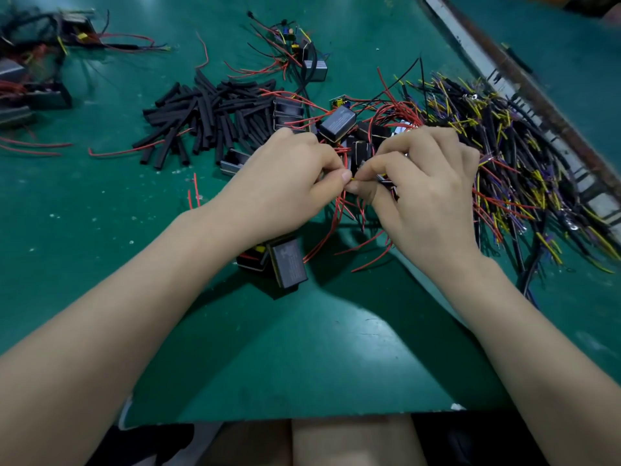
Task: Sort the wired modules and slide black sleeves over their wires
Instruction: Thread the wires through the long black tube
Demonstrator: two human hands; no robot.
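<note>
Head view: a short yellow wire end (pixel 352 179) is pinched between the two hands at the middle of the green mat (pixel 268 348), its long axis running roughly left to right, so each thumb tip meets it from its own side. It is gripped by the left hand (pixel 285 183) with thumb and forefinger, and by the right hand (pixel 423 190) likewise (a small dark module appears tucked under the right fingers, though this cannot be made out surely). Red leads hang below the pinch. The black sleeves (pixel 208 119) lie heaped well apart, beyond and left of the left hand, which is judged the nearer for fetching one.
</note>
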